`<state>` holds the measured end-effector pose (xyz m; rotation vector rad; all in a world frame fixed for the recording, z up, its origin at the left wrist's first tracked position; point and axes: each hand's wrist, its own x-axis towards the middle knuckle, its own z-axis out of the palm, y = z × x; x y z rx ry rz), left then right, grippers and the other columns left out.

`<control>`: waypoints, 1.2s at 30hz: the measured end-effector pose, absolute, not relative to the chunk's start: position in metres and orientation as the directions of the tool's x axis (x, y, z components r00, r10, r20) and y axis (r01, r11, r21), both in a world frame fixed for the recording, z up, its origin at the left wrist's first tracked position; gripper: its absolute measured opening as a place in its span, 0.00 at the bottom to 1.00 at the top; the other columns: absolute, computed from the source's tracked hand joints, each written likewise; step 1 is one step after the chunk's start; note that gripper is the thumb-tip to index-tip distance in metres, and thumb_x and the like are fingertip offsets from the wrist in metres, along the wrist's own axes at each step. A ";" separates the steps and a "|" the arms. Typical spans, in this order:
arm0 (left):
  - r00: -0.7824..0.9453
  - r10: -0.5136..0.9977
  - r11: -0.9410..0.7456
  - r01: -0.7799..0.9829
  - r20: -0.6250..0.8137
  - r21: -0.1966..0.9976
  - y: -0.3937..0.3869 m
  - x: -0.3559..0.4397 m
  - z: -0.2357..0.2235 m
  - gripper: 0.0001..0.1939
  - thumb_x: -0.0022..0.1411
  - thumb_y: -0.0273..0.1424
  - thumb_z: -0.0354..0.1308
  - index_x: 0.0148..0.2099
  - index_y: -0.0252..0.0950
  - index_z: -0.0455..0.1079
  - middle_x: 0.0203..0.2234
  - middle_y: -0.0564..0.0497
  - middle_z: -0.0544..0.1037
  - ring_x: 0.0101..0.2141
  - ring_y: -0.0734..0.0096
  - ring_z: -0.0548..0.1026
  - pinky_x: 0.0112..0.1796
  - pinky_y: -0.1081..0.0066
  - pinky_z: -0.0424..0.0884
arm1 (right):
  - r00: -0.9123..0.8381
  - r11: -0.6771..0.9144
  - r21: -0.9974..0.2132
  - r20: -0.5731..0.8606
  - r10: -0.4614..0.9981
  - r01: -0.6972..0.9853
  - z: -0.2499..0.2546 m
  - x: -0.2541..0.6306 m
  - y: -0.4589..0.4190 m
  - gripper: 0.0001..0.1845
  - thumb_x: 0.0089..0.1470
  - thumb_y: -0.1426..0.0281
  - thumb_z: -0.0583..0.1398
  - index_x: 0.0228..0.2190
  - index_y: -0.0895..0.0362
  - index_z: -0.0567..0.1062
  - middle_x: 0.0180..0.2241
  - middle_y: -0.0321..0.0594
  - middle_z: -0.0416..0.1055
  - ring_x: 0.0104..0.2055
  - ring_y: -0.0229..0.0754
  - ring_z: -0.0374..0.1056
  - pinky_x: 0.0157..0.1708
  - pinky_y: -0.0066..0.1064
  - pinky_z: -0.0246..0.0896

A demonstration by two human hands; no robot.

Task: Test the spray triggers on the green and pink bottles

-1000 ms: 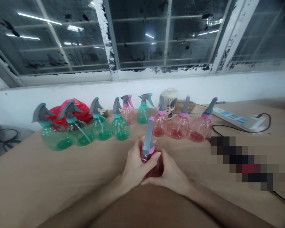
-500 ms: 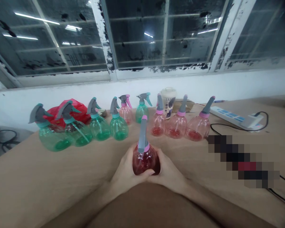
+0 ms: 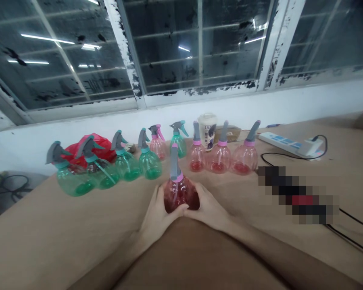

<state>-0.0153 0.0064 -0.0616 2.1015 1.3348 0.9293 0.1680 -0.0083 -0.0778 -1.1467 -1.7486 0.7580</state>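
Between both palms I hold a clear pink spray bottle (image 3: 181,195) with a pink collar and a grey trigger head, upright in front of me. My left hand (image 3: 157,213) wraps its left side, and my right hand (image 3: 210,207) wraps its right side. The thumbs meet at the near face; most other fingers are hidden behind the bottle. Beyond it, to the left, stands a row of green spray bottles (image 3: 150,164) with green liquid at the bottom. To the right are several pink spray bottles (image 3: 219,159) with red liquid.
A red plastic bag (image 3: 101,145) lies behind the green bottles. A paper cup (image 3: 207,131) and a small cardboard box (image 3: 228,133) stand near the wall. At the right are a white power strip (image 3: 290,143), a black cable (image 3: 275,155) and a pixelated patch on the table (image 3: 335,181).
The view has shifted slightly, so most things sit further left, the left-end bottles further right. Both hands still grip the pink bottle, which appears slightly higher in the picture.
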 end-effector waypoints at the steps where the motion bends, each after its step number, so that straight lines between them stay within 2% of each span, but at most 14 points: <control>1: 0.274 0.906 -0.423 0.589 0.323 0.688 0.008 -0.015 -0.063 0.34 0.55 0.44 0.60 0.59 0.40 0.54 0.51 0.44 0.67 0.52 0.54 0.68 0.52 0.53 0.64 | -0.175 0.390 -0.833 0.349 0.921 0.393 -0.080 0.168 -0.007 0.41 0.43 0.58 0.66 0.57 0.52 0.58 0.54 0.48 0.64 0.57 0.53 0.60 0.55 0.51 0.57; 5: 0.217 0.888 -0.445 0.631 0.406 0.636 0.019 -0.013 -0.065 0.33 0.55 0.45 0.60 0.58 0.41 0.55 0.51 0.45 0.65 0.53 0.55 0.66 0.54 0.54 0.62 | -0.158 0.425 -0.793 0.397 0.904 0.436 -0.090 0.168 -0.002 0.42 0.46 0.59 0.65 0.58 0.53 0.55 0.56 0.48 0.61 0.59 0.52 0.57 0.57 0.50 0.54; 9: 0.209 0.879 -0.451 0.654 0.428 0.608 0.034 -0.008 -0.064 0.34 0.54 0.47 0.60 0.58 0.40 0.55 0.51 0.44 0.66 0.53 0.55 0.65 0.53 0.55 0.63 | -0.110 0.384 -0.784 0.381 0.918 0.487 -0.098 0.169 0.003 0.37 0.49 0.62 0.63 0.57 0.55 0.57 0.55 0.49 0.63 0.58 0.49 0.59 0.57 0.47 0.55; 14: 0.166 0.881 -0.433 0.658 0.443 0.615 0.055 0.002 -0.066 0.37 0.54 0.48 0.60 0.59 0.36 0.54 0.50 0.41 0.67 0.51 0.54 0.67 0.51 0.55 0.65 | -0.069 0.357 -0.784 0.376 0.924 0.508 -0.099 0.169 0.004 0.35 0.50 0.64 0.63 0.57 0.55 0.58 0.56 0.47 0.62 0.59 0.48 0.58 0.59 0.45 0.53; 21: 0.121 0.870 -0.432 0.651 0.477 0.624 0.087 0.011 -0.069 0.41 0.54 0.49 0.59 0.62 0.34 0.49 0.56 0.38 0.64 0.56 0.53 0.63 0.55 0.55 0.61 | -0.042 0.292 -0.808 0.317 0.948 0.512 -0.096 0.170 0.004 0.36 0.49 0.64 0.63 0.57 0.56 0.58 0.57 0.48 0.61 0.59 0.48 0.58 0.58 0.44 0.54; 31: 0.118 0.856 -0.453 0.638 0.503 0.623 0.107 0.020 -0.072 0.41 0.58 0.49 0.55 0.65 0.33 0.45 0.60 0.35 0.60 0.59 0.51 0.60 0.57 0.53 0.58 | -0.013 0.267 -0.800 0.309 0.951 0.538 -0.098 0.173 0.007 0.31 0.49 0.64 0.62 0.54 0.57 0.61 0.53 0.50 0.64 0.56 0.48 0.62 0.56 0.46 0.57; 36: 0.135 0.868 -0.445 0.640 0.479 0.627 0.107 0.019 -0.073 0.43 0.60 0.49 0.52 0.66 0.30 0.40 0.63 0.32 0.53 0.62 0.50 0.53 0.59 0.52 0.52 | -0.011 0.297 -0.796 0.343 0.939 0.528 -0.100 0.175 0.009 0.29 0.49 0.64 0.62 0.51 0.56 0.63 0.52 0.49 0.66 0.54 0.49 0.64 0.55 0.47 0.58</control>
